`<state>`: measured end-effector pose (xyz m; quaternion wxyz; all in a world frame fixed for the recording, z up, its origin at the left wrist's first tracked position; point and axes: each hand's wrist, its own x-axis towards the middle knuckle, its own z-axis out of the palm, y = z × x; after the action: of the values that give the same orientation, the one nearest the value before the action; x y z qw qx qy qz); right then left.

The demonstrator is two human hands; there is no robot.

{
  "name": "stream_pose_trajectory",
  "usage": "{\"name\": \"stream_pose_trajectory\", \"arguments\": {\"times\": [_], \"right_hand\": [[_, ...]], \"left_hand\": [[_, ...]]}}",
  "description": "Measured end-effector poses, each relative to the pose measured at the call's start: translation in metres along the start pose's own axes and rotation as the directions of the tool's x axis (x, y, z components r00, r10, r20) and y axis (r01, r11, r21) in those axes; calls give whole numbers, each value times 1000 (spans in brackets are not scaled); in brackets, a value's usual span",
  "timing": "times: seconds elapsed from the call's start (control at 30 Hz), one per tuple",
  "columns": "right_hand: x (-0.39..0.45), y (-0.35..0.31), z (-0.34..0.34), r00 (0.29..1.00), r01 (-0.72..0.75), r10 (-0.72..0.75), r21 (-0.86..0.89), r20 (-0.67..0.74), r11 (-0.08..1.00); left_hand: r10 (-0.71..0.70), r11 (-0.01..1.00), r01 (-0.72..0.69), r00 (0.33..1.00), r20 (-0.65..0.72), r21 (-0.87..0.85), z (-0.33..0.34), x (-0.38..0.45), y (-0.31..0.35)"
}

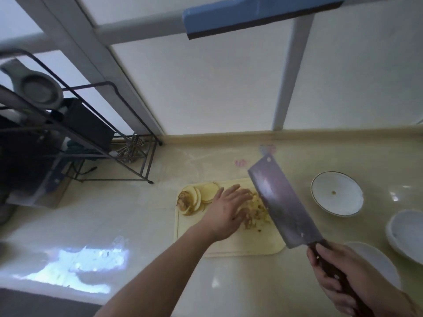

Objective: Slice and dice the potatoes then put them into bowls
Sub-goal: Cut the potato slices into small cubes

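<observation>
A pale cutting board [240, 244] lies on the counter. Round potato slices [196, 196] are stacked at its far left corner. A heap of diced potato [256, 213] sits in the middle. My left hand [226, 212] lies flat with straight fingers against the heap's left side. My right hand [343, 280] grips the dark handle of a cleaver [283, 202], whose wide blade stands tilted along the heap's right side. The blade hides part of the dice.
A white bowl [336, 193] stands right of the board, a second one [406, 234] at the right edge, and a third [375, 261] lies partly behind my right hand. A black wire rack [96, 143] with utensils fills the left. The wall runs close behind.
</observation>
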<state>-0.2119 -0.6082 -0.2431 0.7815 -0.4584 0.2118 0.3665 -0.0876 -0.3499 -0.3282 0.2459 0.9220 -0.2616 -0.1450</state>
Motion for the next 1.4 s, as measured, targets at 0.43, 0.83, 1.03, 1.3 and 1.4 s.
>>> {"name": "stream_pose_trajectory", "arguments": {"times": [0.43,0.83,1.03,1.3,1.4], "right_hand": [[6,31,13,997,5,-6,-18,-77,1000],[19,37,16,1000,-11,8,-116,-28,993],[35,37,23,998,-36,25,-183,-59,982],[29,12,12,999,9,-16,-211,-33,977],[22,-8,-7,996,58,-64,-103,-61,993]], "left_hand": [[-369,815,328,929,-9,477,-47,26,-46],[-343,937,346,937,-70,41,-56,15,-28],[-608,717,421,767,-204,-556,-27,-43,-14],[-779,321,285,621,-81,-903,5,-37,13],[-724,340,247,684,-85,-907,7,-6,24]]}}
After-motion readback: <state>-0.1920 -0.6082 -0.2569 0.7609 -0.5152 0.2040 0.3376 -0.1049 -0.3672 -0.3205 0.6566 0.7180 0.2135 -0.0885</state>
